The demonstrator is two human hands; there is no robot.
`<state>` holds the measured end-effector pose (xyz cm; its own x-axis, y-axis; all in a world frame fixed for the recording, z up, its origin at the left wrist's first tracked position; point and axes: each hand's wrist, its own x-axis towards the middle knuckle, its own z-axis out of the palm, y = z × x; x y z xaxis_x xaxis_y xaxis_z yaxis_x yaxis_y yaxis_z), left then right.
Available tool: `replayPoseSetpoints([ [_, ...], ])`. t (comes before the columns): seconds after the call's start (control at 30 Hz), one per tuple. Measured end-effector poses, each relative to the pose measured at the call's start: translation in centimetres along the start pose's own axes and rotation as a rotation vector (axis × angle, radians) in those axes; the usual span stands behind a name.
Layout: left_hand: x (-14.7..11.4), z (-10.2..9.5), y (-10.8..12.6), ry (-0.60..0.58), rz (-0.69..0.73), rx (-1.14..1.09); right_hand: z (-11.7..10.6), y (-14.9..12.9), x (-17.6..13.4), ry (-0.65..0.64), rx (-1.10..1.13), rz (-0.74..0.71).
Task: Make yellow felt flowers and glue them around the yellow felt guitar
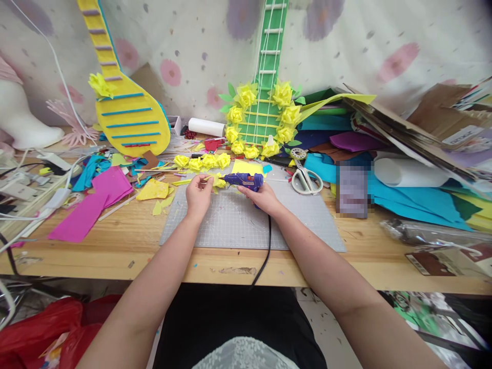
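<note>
Above the gray cutting mat (230, 220), back from the table's (146, 261) front edge, the right hand (263, 197) grasps a blue hot glue gun (243, 179) by its handle, nozzle pointing left, while the left hand (198, 195) pinches a yellow paper piece (219, 182), partly hidden by fingers. The gun looks light and rigid, best gripped well behind the probably hot nozzle; the paper seems soft and easily creased, best pinched lightly at an edge.
</note>
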<state>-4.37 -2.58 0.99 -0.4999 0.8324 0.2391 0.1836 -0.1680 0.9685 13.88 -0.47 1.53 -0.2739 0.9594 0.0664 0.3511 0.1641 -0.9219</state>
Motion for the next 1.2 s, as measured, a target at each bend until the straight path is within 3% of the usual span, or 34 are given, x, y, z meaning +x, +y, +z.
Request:
replayPoseSetpoints([
  [0.2, -0.3, 0.1, 0.8, -0.033, -0.124, -0.179, -0.3, 0.0, 0.2, 0.041, 0.0, 0.043],
  [0.37, -0.1, -0.2, 1.5, 0.011, -0.258, -0.307, -1.0, 0.2, 0.6, 0.12, 0.046, 0.148],
  [0.53, 1.3, -1.0, 1.8, -0.058, -0.298, -0.358, -1.3, 0.6, 0.9, 0.204, 0.156, 0.2],
  [0.9, 4.4, -1.7, 6.7, -0.441, -0.123, -0.146, -1.6, 0.5, 1.1, 0.22, 0.277, 0.195],
  [1.03, 5.5, -1.2, 7.4, -0.507, -0.086, 0.068, -1.7, 0.8, 1.2, 0.216, 0.253, 0.176],
  [1.2, 6.8, -0.8, 8.0, -0.695, 0.046, 0.445, -1.7, 0.8, 1.2, 0.212, 0.271, 0.172],
])
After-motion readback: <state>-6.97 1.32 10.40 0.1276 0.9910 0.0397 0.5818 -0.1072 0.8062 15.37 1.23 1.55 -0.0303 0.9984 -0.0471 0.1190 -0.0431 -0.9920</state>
